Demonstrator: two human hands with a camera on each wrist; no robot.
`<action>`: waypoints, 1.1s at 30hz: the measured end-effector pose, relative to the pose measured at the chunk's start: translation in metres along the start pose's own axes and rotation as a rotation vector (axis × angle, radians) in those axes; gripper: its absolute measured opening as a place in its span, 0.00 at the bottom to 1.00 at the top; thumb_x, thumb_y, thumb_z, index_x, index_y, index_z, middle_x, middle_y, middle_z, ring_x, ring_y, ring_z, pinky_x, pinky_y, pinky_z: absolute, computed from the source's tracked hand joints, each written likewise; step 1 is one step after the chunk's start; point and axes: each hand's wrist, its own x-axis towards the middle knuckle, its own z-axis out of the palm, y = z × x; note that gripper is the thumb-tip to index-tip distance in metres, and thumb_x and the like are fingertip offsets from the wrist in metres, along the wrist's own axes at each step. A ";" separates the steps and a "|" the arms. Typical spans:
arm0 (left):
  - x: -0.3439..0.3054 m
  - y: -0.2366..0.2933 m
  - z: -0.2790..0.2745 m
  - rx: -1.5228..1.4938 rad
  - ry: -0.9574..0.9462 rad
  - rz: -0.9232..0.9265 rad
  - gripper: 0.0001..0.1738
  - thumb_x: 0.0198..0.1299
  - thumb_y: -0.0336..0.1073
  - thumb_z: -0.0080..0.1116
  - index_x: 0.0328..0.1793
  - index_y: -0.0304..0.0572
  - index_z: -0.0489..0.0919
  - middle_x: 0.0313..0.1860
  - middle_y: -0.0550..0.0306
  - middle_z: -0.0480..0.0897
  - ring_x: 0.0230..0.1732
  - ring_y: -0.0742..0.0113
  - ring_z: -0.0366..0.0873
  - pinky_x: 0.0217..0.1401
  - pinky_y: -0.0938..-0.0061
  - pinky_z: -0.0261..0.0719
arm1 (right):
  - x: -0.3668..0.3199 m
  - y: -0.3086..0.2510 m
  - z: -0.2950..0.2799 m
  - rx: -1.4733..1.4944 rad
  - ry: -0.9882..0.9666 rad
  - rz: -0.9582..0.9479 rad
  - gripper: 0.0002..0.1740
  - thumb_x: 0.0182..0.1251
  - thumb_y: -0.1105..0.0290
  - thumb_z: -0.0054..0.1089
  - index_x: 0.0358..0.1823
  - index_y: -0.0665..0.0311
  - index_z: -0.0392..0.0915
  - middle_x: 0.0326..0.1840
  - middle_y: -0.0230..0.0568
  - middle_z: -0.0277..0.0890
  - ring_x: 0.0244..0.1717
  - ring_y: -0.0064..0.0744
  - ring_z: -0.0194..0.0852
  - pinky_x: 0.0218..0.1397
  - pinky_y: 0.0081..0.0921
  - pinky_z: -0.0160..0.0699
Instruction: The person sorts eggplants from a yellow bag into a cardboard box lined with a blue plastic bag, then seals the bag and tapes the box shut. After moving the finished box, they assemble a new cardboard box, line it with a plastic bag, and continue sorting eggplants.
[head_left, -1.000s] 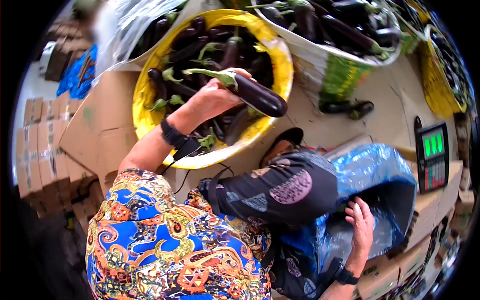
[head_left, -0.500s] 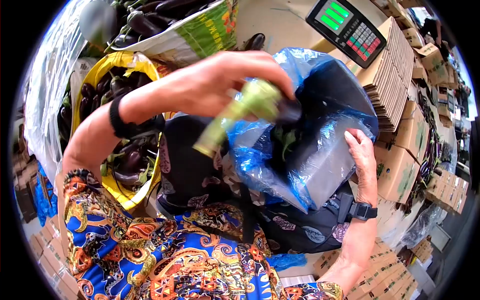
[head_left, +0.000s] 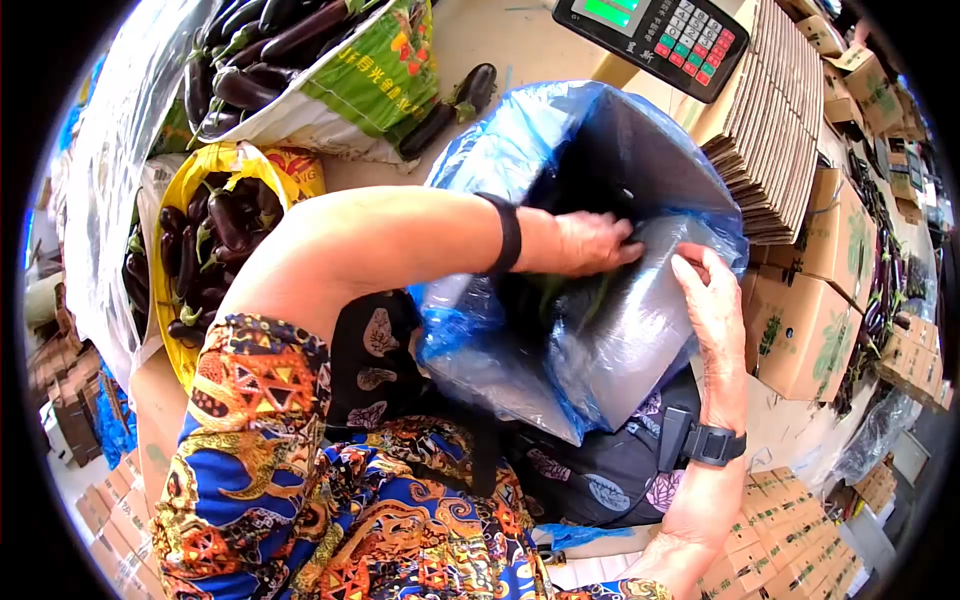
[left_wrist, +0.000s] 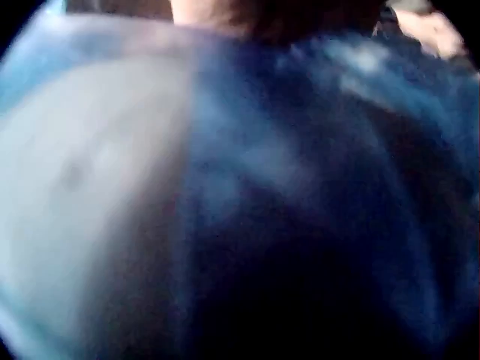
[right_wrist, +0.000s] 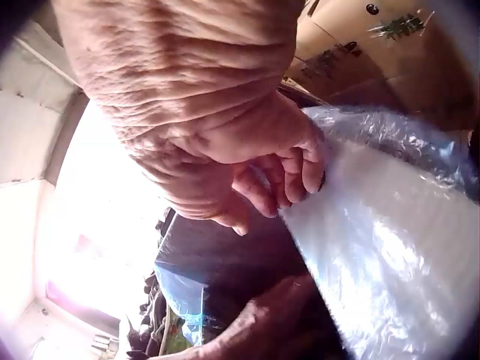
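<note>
My left hand [head_left: 590, 243] reaches down into the open mouth of a blue plastic bag [head_left: 500, 130], fingers bent near its inner grey-looking wall. Blurred green stalks [head_left: 552, 290] of eggplants show in the dark hollow below that hand; whether it still holds an eggplant I cannot tell. My right hand [head_left: 712, 300] pinches the bag's rim on the right side. In the right wrist view the right hand's curled fingers [right_wrist: 289, 176] lie at the edge of the shiny plastic [right_wrist: 390, 247]. Mostly blurred blue plastic [left_wrist: 255, 165] fills the left wrist view.
A yellow-rimmed sack of eggplants [head_left: 178, 165] stands at left, a white and green sack [head_left: 370, 75] of more behind it. Two eggplants [head_left: 430, 130] lie on the floor. A digital scale display [head_left: 660, 40], flat stacked cardboard [head_left: 770, 120] and cartons [head_left: 805, 335] are at right.
My left hand took an eggplant from the yellow sack across to the blue bag and is now down inside it. My right hand moved to the bag's rim. The head view swung right.
</note>
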 end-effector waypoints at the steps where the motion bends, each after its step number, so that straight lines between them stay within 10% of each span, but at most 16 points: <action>1: 0.001 0.012 0.014 0.006 -0.175 -0.052 0.28 0.61 0.35 0.53 0.69 0.40 0.73 0.47 0.44 0.77 0.49 0.51 0.78 0.48 0.66 0.84 | 0.000 -0.001 0.001 0.021 0.002 0.007 0.23 0.66 0.61 0.64 0.56 0.69 0.79 0.53 0.50 0.82 0.52 0.35 0.82 0.57 0.29 0.78; 3: -0.003 0.018 0.031 0.067 -0.359 0.047 0.29 0.62 0.37 0.53 0.70 0.38 0.71 0.50 0.40 0.80 0.53 0.48 0.79 0.56 0.62 0.80 | 0.000 -0.002 0.005 0.085 -0.031 -0.004 0.22 0.66 0.62 0.64 0.56 0.70 0.80 0.51 0.49 0.83 0.50 0.36 0.83 0.56 0.29 0.78; 8: -0.022 0.004 0.043 -0.042 -0.138 -0.006 0.31 0.60 0.45 0.60 0.69 0.41 0.74 0.48 0.47 0.83 0.56 0.44 0.78 0.62 0.56 0.76 | -0.002 -0.014 0.011 -0.008 -0.069 -0.041 0.21 0.66 0.63 0.64 0.55 0.70 0.80 0.49 0.49 0.83 0.47 0.37 0.84 0.54 0.30 0.80; 12: 0.007 -0.013 -0.063 -0.371 -0.664 -0.048 0.27 0.60 0.48 0.60 0.58 0.33 0.79 0.52 0.38 0.83 0.55 0.43 0.80 0.61 0.57 0.76 | -0.005 -0.017 0.016 -0.113 -0.093 -0.145 0.20 0.66 0.63 0.64 0.53 0.69 0.80 0.47 0.51 0.83 0.45 0.39 0.84 0.51 0.32 0.80; 15: -0.030 -0.050 -0.123 -0.670 -0.070 0.062 0.29 0.64 0.46 0.60 0.66 0.36 0.75 0.54 0.42 0.84 0.56 0.50 0.82 0.61 0.62 0.77 | -0.009 -0.024 0.017 -0.137 -0.154 -0.218 0.19 0.68 0.64 0.63 0.54 0.69 0.79 0.46 0.52 0.83 0.45 0.40 0.84 0.51 0.34 0.80; 21: -0.265 -0.078 -0.227 -0.798 0.288 -0.581 0.25 0.70 0.47 0.57 0.65 0.36 0.78 0.54 0.56 0.84 0.52 0.70 0.80 0.57 0.74 0.79 | -0.020 -0.054 0.026 -0.211 -0.370 -0.158 0.22 0.70 0.64 0.60 0.60 0.68 0.77 0.55 0.55 0.81 0.57 0.45 0.80 0.61 0.35 0.75; 27: -0.496 0.007 -0.121 -1.000 0.447 -1.268 0.35 0.66 0.56 0.60 0.67 0.35 0.76 0.51 0.56 0.83 0.50 0.68 0.79 0.51 0.72 0.82 | -0.032 -0.080 0.049 -0.193 -0.476 -0.065 0.21 0.70 0.66 0.59 0.61 0.67 0.77 0.51 0.49 0.82 0.51 0.36 0.80 0.57 0.30 0.76; 30: -0.552 0.050 -0.029 -0.992 0.442 -1.650 0.24 0.64 0.41 0.61 0.63 0.36 0.78 0.53 0.53 0.84 0.50 0.65 0.81 0.49 0.68 0.84 | -0.039 -0.104 0.065 -0.167 -0.537 -0.124 0.20 0.70 0.68 0.60 0.60 0.67 0.76 0.48 0.45 0.83 0.48 0.31 0.79 0.54 0.28 0.77; 33: -0.538 0.073 0.027 -0.594 0.500 -1.588 0.26 0.62 0.37 0.62 0.67 0.41 0.77 0.58 0.46 0.83 0.56 0.57 0.82 0.61 0.65 0.79 | -0.051 -0.126 0.082 -0.144 -0.589 -0.192 0.20 0.69 0.70 0.62 0.61 0.66 0.76 0.48 0.45 0.82 0.49 0.30 0.79 0.56 0.27 0.77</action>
